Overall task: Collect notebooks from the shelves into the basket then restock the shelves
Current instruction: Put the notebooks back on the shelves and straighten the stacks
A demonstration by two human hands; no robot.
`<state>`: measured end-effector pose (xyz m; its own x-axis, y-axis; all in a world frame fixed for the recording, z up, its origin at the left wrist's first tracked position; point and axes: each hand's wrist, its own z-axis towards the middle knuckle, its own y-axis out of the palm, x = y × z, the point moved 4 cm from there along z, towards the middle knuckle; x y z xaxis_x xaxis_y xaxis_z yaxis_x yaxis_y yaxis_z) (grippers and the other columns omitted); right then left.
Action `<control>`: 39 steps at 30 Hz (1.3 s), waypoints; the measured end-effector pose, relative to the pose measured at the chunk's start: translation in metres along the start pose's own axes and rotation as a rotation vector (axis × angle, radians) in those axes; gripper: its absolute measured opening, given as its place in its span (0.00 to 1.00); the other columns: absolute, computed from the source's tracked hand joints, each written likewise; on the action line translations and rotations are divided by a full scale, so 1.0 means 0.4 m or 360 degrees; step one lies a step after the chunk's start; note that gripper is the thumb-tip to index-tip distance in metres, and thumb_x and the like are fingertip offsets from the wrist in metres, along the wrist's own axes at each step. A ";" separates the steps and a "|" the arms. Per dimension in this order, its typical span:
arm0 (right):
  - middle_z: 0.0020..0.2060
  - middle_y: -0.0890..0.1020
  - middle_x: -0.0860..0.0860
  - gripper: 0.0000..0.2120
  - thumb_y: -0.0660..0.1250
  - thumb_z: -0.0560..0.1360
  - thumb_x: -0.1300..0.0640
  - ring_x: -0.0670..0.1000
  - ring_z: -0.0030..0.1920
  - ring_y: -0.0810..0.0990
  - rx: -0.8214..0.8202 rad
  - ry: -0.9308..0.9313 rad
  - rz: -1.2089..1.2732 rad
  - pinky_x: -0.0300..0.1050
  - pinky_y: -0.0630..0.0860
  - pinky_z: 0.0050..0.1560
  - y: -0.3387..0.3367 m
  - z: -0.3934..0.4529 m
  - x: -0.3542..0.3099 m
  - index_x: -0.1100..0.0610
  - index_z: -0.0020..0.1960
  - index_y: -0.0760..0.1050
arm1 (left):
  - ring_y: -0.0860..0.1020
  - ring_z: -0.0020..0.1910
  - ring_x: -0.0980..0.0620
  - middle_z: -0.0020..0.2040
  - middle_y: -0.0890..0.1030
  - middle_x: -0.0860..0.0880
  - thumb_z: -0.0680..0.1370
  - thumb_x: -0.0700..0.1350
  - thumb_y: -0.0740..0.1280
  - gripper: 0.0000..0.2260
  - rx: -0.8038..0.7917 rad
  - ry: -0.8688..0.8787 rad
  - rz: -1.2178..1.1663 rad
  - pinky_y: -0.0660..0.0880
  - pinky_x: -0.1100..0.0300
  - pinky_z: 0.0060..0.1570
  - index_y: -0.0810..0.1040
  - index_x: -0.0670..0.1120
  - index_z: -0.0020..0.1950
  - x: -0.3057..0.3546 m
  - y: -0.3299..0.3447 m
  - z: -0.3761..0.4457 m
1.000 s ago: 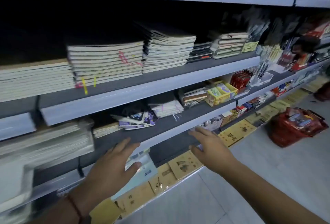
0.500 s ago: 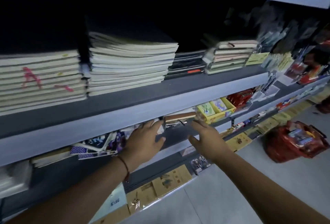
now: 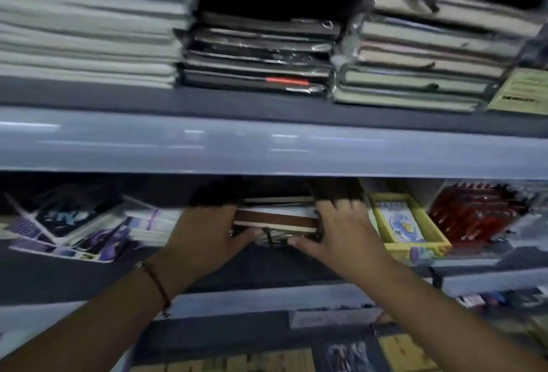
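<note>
So both hands are now in on the middle shelf (image 3: 267, 271), where a second ago they were only reaching toward it out in the open aisle. The left hand (image 3: 204, 235) and right hand (image 3: 347, 232) are sitting on either side of a small stack of notebooks (image 3: 277, 219), the brown and cream ones tucked under the lip of the upper shelf (image 3: 267, 146). Fingers on both hands are curling around the ends of the stack, thumbs coming in underneath at the front, so I'm reading it as a two-handed grip and not just a touch. The view has also swung in much closer, and the red basket is no longer in the shot at all. My guess is this is the collecting part, with the stack about to be slid out. Right next to it there's a yellow tray (image 3: 415, 241), close enough to get bumped on the way out
</note>
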<state>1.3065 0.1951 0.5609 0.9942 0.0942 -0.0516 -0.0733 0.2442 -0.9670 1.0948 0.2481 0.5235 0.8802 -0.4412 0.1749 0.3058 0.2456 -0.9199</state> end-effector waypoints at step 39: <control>0.61 0.79 0.50 0.29 0.69 0.76 0.50 0.52 0.56 0.79 0.0277 -0.0211 0.0256 0.45 0.78 0.54 0.083 0.072 0.091 0.47 0.75 0.64 | 0.75 0.58 0.51 0.52 0.82 0.54 0.72 0.72 0.61 0.41 0.0714 -0.0175 0.0659 0.59 0.59 0.52 0.57 0.47 0.75 0.036 0.117 0.011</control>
<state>1.3382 0.2345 0.5339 0.9506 0.2680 -0.1570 -0.2534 0.3771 -0.8908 1.1234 0.2570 0.4844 0.9834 -0.1460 -0.1075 0.0328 0.7266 -0.6863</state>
